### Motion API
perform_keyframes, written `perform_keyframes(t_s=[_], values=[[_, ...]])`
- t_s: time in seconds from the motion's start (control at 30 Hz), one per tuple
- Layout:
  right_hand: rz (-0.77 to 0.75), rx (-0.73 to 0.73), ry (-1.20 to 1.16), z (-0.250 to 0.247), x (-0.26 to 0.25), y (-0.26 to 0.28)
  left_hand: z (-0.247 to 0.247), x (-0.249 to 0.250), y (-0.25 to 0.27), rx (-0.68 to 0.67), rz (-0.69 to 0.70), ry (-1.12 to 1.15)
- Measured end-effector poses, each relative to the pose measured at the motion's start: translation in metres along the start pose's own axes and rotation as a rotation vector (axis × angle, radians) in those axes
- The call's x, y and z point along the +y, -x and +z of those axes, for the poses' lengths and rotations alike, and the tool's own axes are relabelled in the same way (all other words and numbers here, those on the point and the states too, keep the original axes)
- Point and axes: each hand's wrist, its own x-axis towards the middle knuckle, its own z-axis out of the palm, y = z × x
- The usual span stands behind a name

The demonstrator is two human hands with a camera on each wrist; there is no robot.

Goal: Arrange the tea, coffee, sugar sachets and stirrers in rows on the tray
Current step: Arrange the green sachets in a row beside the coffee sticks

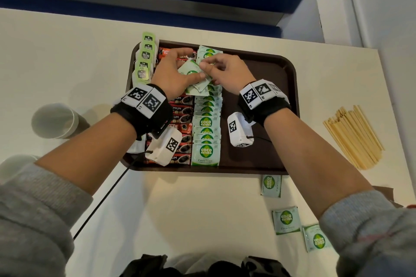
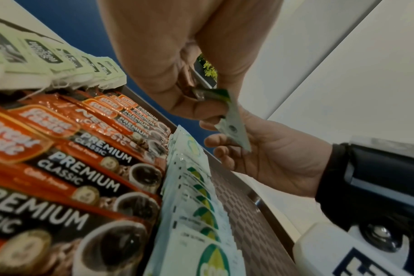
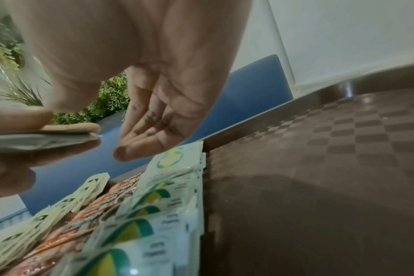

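Observation:
On the brown tray (image 1: 265, 87) lie a row of green tea bags (image 1: 145, 56) at the left, red coffee sachets (image 1: 182, 110) beside them, then a row of sugar sachets (image 1: 206, 122). Over the far end of that row my left hand (image 1: 191, 63) grips a small stack of sugar sachets (image 1: 191, 71). My right hand (image 1: 206, 65) pinches the top sachet's edge. In the left wrist view the held sachets (image 2: 234, 123) hang between both hands. The wooden stirrers (image 1: 353, 135) lie in a pile on the table right of the tray.
Three loose sugar sachets (image 1: 286, 220) lie on the table near the tray's front right corner. Two white cups (image 1: 55, 120) stand at the left. A black cable (image 1: 101, 200) runs off the tray's front left. The tray's right half (image 3: 319, 168) is bare.

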Motion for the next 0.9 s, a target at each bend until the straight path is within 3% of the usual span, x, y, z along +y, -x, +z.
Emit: perform_keyframes(t_s=[0.17,0.4,0.6,0.67,0.77,0.9], values=[[-0.040,-0.097,-0.108,-0.004,-0.006,0.003,0.002,-0.003,0.003,0.030,0.023,-0.047],[-0.047,0.060,-0.219,-0.008,0.004,-0.004,0.001,-0.007,0.004,0.011,-0.036,0.015],[0.040,0.013,-0.399,-0.002,-0.002,-0.001,0.004,-0.007,0.002,0.046,-0.016,-0.072],[0.057,0.018,-0.355,-0.003,-0.003,0.000,0.001,-0.007,0.000,0.053,-0.023,-0.116],[-0.057,0.053,-0.136,-0.007,-0.001,0.001,-0.002,-0.006,-0.001,0.032,-0.030,-0.192],[-0.103,-0.002,0.026,-0.013,-0.006,-0.004,-0.003,-0.005,-0.001,0.041,-0.015,-0.225]])
